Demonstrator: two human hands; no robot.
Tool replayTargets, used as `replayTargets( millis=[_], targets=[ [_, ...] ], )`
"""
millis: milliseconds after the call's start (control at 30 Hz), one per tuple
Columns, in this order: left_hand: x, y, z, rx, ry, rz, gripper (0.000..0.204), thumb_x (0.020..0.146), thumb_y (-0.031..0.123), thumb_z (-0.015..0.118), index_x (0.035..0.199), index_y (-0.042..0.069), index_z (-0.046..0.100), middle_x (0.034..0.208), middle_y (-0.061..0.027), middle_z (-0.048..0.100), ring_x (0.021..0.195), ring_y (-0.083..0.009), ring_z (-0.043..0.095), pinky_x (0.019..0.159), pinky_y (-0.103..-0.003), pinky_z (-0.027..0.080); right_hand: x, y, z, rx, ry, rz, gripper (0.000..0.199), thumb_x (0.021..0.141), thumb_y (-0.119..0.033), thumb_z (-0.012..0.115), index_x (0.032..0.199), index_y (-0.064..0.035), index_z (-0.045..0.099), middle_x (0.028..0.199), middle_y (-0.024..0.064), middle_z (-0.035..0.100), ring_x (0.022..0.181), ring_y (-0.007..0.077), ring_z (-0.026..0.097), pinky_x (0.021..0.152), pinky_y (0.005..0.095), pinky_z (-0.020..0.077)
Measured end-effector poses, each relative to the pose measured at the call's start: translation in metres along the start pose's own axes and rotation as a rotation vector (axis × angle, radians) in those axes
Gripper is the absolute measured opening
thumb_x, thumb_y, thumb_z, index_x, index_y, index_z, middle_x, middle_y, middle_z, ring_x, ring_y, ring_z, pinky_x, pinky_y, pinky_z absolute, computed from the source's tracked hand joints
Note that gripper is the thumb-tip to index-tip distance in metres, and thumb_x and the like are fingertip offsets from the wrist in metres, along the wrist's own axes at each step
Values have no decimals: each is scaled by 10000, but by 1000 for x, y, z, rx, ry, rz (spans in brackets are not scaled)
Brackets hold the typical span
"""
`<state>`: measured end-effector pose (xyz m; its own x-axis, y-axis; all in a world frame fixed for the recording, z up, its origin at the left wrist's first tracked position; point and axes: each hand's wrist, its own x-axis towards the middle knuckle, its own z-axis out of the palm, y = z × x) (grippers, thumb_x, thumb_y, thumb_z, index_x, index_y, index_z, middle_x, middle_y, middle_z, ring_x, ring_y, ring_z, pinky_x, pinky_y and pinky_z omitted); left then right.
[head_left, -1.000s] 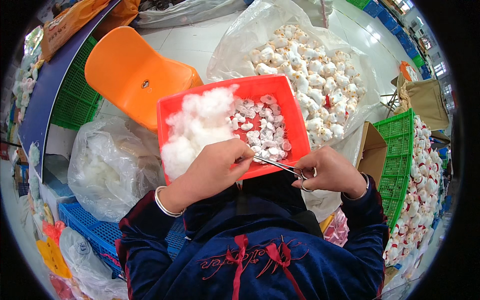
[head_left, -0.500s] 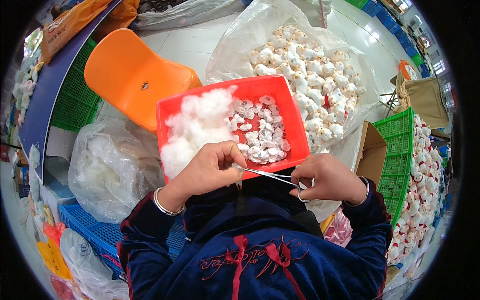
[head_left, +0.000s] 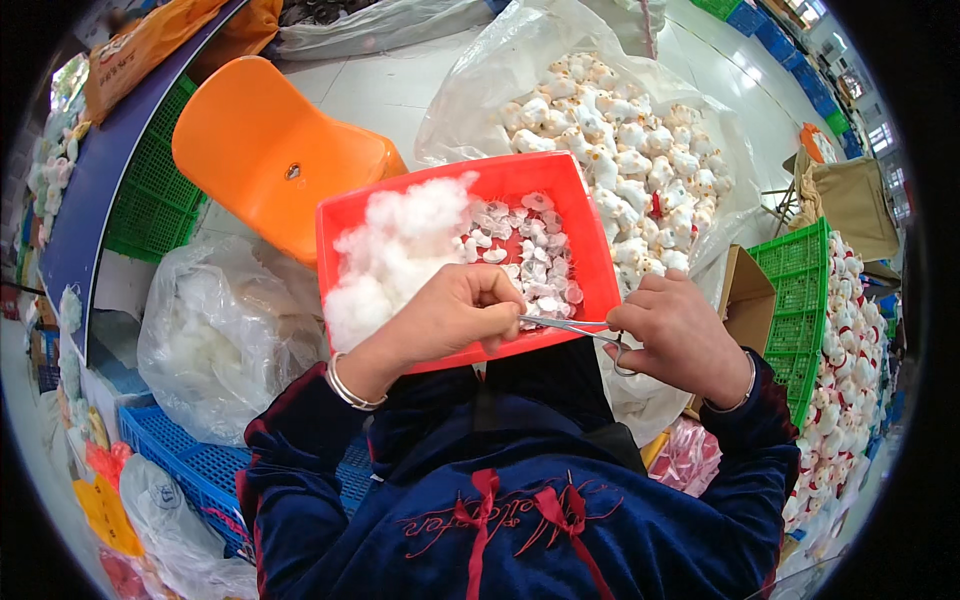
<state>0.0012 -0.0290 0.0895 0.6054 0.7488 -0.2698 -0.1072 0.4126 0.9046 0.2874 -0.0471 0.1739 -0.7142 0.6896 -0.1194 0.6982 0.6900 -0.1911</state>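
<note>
Left hand (head_left: 455,315) is curled over the near edge of the red tray (head_left: 590,250), fingers pinched shut on something small that can't be made out. Right hand (head_left: 680,335) has its grip closed around the handles of metal forceps (head_left: 575,325), whose tips run straight across to the left fingers. In the tray, a heap of white stuffing (head_left: 395,250) fills the left half, small flat white pieces (head_left: 525,250) the right. Beyond it, a clear bag of white plush toys (head_left: 620,140); to the left, an orange chair (head_left: 265,150); a green crate (head_left: 800,300) at right.
</note>
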Motion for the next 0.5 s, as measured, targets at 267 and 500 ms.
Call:
replayTargets(
  millis=[267, 500],
  targets=[
    [-29, 9, -23, 121, 191, -44, 57, 926, 21, 684, 934, 9, 629, 809, -43, 694, 712, -87, 660, 687, -254, 557, -13, 21, 4, 167, -26, 109, 169, 755, -229, 811, 837, -110, 723, 716, 44, 643, 788, 276, 636, 722, 423, 469],
    [-12, 2, -8, 323, 184, 234, 381, 975, 47, 648, 1349, -7, 603, 1034, -63, 723, 902, -118, 679, 836, -249, 557, -8, 24, 0, 172, 20, 116, 161, 756, -212, 811, 824, -91, 729, 656, 48, 612, 732, 272, 628, 689, 419, 472]
  ],
)
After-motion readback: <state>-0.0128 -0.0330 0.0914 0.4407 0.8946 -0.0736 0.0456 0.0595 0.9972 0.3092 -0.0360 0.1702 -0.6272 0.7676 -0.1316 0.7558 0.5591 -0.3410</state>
